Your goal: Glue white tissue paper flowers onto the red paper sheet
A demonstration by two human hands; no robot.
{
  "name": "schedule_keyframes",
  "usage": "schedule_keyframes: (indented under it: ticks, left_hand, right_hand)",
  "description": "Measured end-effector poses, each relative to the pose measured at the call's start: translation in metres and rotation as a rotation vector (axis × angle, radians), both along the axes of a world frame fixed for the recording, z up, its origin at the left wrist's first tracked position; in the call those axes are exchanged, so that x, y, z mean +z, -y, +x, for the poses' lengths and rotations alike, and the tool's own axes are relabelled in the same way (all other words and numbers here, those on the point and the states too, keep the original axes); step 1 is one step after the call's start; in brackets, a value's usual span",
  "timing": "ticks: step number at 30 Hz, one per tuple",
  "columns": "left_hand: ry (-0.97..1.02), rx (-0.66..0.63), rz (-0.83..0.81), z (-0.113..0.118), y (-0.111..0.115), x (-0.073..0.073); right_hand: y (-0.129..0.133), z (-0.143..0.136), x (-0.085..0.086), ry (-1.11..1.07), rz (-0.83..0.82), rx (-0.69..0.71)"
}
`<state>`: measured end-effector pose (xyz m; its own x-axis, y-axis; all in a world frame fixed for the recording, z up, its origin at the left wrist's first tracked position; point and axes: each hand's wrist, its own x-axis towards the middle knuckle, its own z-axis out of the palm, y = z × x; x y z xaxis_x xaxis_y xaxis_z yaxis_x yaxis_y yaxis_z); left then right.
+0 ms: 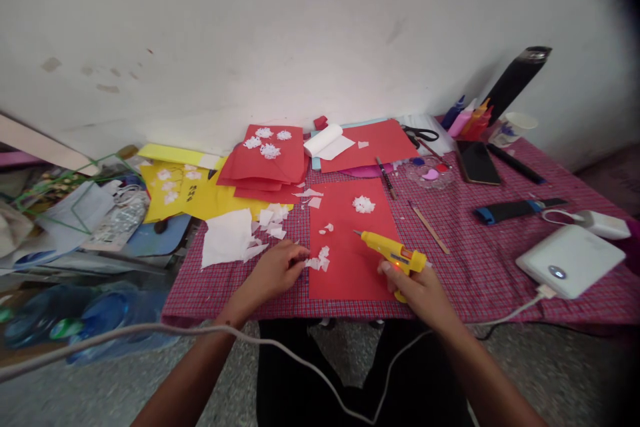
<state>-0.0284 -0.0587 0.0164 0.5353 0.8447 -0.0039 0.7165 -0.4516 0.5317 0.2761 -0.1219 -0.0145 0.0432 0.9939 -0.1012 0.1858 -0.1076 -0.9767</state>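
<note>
Right hand (423, 290) gripped glue gun (387, 247), whose tip (357, 233) warranted clearance from left hand (281, 268), curled beside paper scraps (324, 261), pinch unclear

The counter (460, 280) wears checked cloth; the glue gun (387, 245) is smooth yellow plastic, the red sheet (345, 280) matt paper.

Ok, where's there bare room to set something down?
Largest bare patch: pink plaid tablecloth between thin wooden stick, blue-black strap and white plastic box. Smaller: red paper sheet between white paper scraps and yellow glue gun. Crowded: left side, torn white paper; back, stacked red paper.
</note>
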Motion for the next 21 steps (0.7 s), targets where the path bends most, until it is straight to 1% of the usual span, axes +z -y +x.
schedule_keyframes:
  ticks: [2, 4, 10, 15, 18, 21]
  left_hand:
    - [-0.039, -0.040, 0.017, 0.001, 0.001, 0.001]
    - [-0.050, -0.045, 0.003, 0.001, 0.003, 0.002]
    - [0.010, 0.017, -0.048, -0.006, 0.003, -0.002]
    - [0.007, 0.076, -0.079, -0.010, 0.003, 0.002]
    - [-0.026, 0.088, -0.055, -0.013, 0.003, 0.002]
    - [-0.066, 0.099, -0.006, -0.017, 0.001, -0.003]
  right_hand:
    - [0.000, 0.001, -0.001, 0.010, 0.000, 0.009]
    - [0.001, 0.001, -0.002, 0.016, -0.004, 0.008]
    - [0.001, -0.001, 0.001, 0.013, 0.000, -0.017]
    - [0.001, -0.001, 0.002, -0.007, 0.002, -0.020]
    - [0.001, -0.001, 0.000, -0.006, -0.007, -0.020]
    - [0.001, 0.000, -0.002, -0.005, -0.011, -0.010]
